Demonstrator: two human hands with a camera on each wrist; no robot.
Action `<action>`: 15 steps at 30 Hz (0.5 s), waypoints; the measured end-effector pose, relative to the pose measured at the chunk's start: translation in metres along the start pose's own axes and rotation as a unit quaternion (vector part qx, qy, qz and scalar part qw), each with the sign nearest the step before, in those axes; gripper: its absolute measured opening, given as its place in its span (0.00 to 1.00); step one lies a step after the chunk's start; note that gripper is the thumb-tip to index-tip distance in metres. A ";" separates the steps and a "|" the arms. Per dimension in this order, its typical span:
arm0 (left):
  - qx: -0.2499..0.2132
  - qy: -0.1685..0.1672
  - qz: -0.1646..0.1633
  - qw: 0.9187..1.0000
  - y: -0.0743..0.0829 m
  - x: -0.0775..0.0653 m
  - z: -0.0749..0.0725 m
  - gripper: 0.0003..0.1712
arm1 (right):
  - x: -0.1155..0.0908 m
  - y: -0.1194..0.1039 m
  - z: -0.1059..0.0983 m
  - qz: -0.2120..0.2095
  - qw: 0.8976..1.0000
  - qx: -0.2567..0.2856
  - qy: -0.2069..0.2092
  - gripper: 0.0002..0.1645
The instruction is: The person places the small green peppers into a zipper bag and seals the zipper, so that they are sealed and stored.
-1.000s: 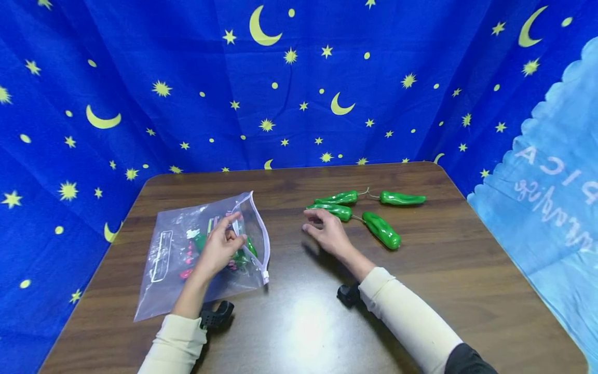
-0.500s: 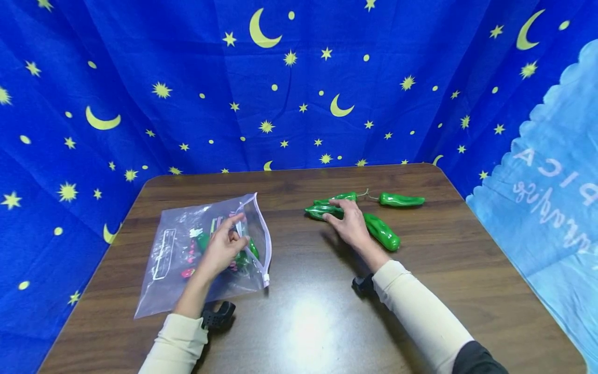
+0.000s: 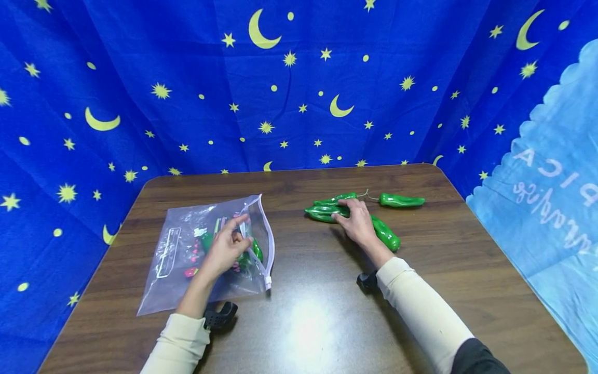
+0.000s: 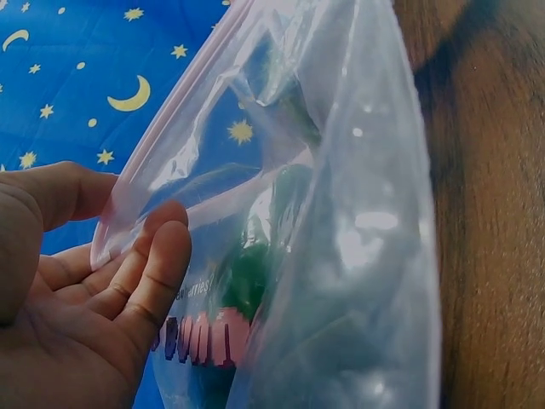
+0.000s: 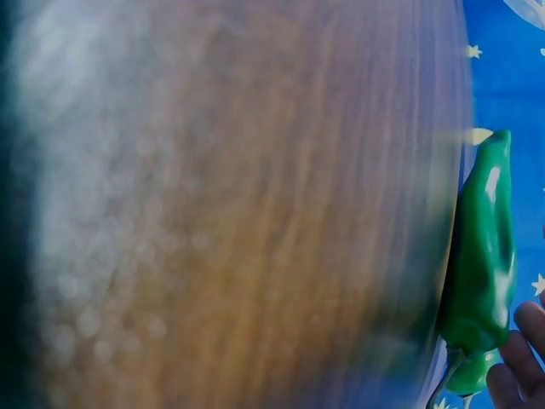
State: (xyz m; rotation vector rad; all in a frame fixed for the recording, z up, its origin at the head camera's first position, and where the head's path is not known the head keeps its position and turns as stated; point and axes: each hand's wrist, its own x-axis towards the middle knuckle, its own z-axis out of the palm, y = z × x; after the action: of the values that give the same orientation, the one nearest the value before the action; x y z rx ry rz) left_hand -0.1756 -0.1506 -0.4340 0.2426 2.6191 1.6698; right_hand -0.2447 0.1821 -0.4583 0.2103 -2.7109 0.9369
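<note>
On the left of the table lies a clear zip bag (image 3: 175, 259) with printed patches, its mouth parted toward the right. My left hand (image 3: 226, 252) pinches the bag's edge between thumb and fingers, plainly seen in the left wrist view. Green shapes like peppers show inside the bag (image 4: 358, 281). My right hand (image 3: 358, 221) is over the stem end of a glossy green pepper (image 3: 321, 212), its thumb and fingers apart around that end. In the right wrist view the fingers (image 5: 524, 358) are beside the pepper (image 5: 481, 256); the thumb is out of sight.
Other green peppers lie close by: one behind (image 3: 334, 200), one to the right (image 3: 403, 200), and one in front (image 3: 386, 236), partly covered by my right hand. A starry blue curtain (image 3: 299, 93) hangs behind the wooden table (image 3: 303, 311).
My right hand has moved right over the peppers to the stem end of the front left one. The left hand and the bag have shifted slightly right. The peppers have stayed put.
</note>
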 end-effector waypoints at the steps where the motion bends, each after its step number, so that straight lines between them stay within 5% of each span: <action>1: -0.001 -0.002 0.002 1.000 0.000 0.000 0.000 0.36 | 0.000 0.000 0.000 -0.001 1.000 -0.001 0.001 0.28; 11: -0.005 -0.006 0.006 1.000 0.000 -0.001 0.000 0.36 | -0.001 0.005 0.004 0.007 1.000 -0.014 -0.005 0.28; 15: -0.009 -0.012 -0.001 1.000 0.015 -0.007 -0.002 0.36 | -0.002 0.008 0.007 0.012 1.000 -0.018 -0.013 0.27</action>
State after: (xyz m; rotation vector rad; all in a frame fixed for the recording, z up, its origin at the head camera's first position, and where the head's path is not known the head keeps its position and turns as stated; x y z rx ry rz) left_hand -0.1673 -0.1478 -0.4202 0.2572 2.5841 1.6787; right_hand -0.2458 0.1841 -0.4686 0.1858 -2.7574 0.8970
